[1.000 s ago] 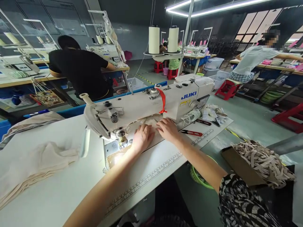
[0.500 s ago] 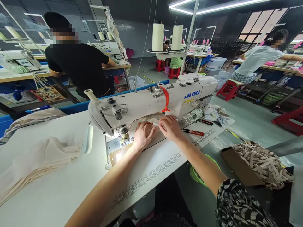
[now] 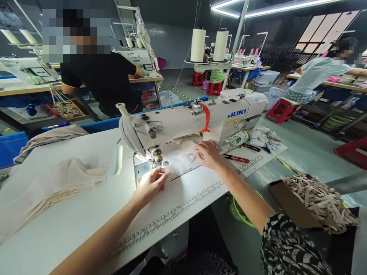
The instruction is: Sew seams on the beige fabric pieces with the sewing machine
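The white table (image 3: 80, 217) is sitting in a busy room (image 3: 174, 42), JUKI machine arm (image 3: 177, 128) partly hiding the pale cloth (image 3: 183, 152) beneath, snips (image 3: 237, 158) lying near the right hand (image 3: 209, 154) touching that cloth, left hand (image 3: 151, 184) bunching up, can't tell if either's gripping.

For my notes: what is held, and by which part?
Cannot be told: the right hand is at the right end of bunched pale cloth, grip hidden; the left hand blurred.
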A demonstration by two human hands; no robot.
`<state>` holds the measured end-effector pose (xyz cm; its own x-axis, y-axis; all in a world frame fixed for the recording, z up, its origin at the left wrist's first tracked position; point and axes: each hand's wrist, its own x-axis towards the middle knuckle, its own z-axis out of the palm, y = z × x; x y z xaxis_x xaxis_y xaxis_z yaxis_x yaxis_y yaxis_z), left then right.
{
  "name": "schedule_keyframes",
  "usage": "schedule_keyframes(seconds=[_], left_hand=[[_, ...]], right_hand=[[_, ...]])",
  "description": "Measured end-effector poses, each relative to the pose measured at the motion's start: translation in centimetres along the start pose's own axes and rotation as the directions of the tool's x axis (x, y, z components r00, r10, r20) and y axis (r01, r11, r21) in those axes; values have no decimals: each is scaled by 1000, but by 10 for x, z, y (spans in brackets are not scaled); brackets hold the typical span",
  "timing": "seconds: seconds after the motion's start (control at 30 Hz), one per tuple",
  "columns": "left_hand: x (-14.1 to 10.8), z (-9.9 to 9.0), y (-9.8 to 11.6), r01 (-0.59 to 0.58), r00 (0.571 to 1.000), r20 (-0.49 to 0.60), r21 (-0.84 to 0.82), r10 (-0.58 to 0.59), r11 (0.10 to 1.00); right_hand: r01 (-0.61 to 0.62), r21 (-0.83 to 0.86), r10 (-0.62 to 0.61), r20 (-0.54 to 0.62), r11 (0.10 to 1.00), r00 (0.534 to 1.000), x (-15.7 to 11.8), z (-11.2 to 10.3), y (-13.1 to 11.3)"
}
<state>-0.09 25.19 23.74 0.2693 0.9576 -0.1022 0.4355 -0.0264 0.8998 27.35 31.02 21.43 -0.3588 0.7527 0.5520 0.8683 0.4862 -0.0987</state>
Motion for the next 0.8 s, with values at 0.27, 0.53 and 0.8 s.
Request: schedule_keyframes(seconds=[0.27, 0.53, 0.8], left_hand=[[-35, -81, -24, 151, 978, -182, 306, -98, 940], [-34, -89, -31, 183, 968, -224, 341, -110, 922], [-35, -88, -33, 185, 968, -230, 365, -105, 913]], right_hand=[[124, 89, -101, -230, 988, 968, -1, -3, -21], [303, 360, -370, 135, 882, 919, -5, -1, -125], [280, 577, -429, 137, 767, 893, -11, -9, -125]])
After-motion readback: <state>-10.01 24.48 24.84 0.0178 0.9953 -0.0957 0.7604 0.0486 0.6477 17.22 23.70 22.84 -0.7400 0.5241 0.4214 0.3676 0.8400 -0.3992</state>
